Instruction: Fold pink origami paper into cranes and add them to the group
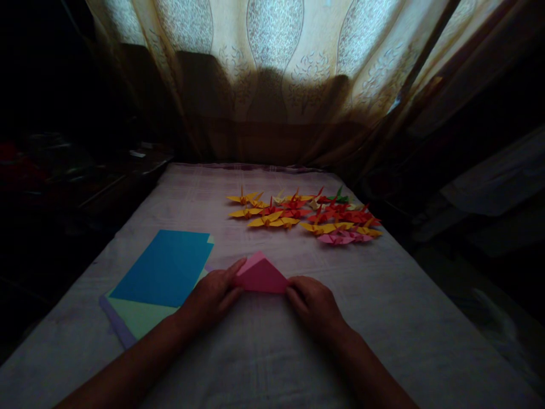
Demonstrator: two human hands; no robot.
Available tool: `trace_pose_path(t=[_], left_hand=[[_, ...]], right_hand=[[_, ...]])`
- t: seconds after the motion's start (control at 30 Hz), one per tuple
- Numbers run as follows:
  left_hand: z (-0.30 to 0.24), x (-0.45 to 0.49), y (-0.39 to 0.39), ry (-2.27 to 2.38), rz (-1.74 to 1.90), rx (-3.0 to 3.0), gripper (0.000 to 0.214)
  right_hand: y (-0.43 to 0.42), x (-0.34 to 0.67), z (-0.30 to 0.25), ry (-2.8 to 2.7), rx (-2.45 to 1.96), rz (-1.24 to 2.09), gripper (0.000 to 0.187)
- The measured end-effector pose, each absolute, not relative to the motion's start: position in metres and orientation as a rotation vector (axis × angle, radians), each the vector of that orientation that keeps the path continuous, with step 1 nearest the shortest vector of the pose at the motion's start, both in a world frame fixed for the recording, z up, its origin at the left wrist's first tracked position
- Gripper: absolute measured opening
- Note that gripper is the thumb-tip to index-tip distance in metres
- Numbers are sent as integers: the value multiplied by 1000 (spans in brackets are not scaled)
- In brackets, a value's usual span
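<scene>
Just below mid-frame I see the left hand (214,291) and right hand (317,305) pinching opposite ends of the folded pink paper (263,276), presumably to steady it.

Bluish-white light glows through tan, tree-patterned fabric curtains (293,96) behind a table (191,199) covered in pale, faintly checked cloth, while both sides of the room lie in deep shadow.
</scene>
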State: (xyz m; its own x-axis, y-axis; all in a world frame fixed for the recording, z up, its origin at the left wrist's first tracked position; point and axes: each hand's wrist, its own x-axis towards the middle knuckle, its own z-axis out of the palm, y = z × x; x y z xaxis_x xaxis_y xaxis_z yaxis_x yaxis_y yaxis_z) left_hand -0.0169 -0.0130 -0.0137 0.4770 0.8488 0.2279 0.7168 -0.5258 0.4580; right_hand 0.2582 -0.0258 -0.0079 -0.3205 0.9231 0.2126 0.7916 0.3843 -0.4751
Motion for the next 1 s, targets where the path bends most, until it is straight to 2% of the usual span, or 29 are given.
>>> trace_pose_path(t=[0.07, 0.17, 0.23, 0.33, 0.47, 0.67, 1.0], left_hand=[[-13, -15, -15, 1429, 714, 2453, 64], [-9, -7, -21, 1387, 775, 2749, 49], [-7, 3, -26, 1241, 671, 2959, 44], [-9, 22, -33, 1037, 536, 3057, 42], [-19, 39, -32, 1083, 377, 2980, 60], [-25, 34, -24, 1084, 226, 2854, 67], [-15, 33, -16, 1041, 161, 2729, 72]], right_hand=[[-24, 254, -9, -2131, -1557, 409, 17], [-21, 251, -14, -2092, -1589, 379, 32], [-20, 250, -17, -2101, -1580, 346, 36], [-20, 251, -20, -2108, -1542, 306, 34], [-21, 251, -23, -2091, -1495, 263, 30], [-24, 252, -29, -2075, -1405, 208, 13], [-25, 252, -29, -2098, -1359, 203, 13]])
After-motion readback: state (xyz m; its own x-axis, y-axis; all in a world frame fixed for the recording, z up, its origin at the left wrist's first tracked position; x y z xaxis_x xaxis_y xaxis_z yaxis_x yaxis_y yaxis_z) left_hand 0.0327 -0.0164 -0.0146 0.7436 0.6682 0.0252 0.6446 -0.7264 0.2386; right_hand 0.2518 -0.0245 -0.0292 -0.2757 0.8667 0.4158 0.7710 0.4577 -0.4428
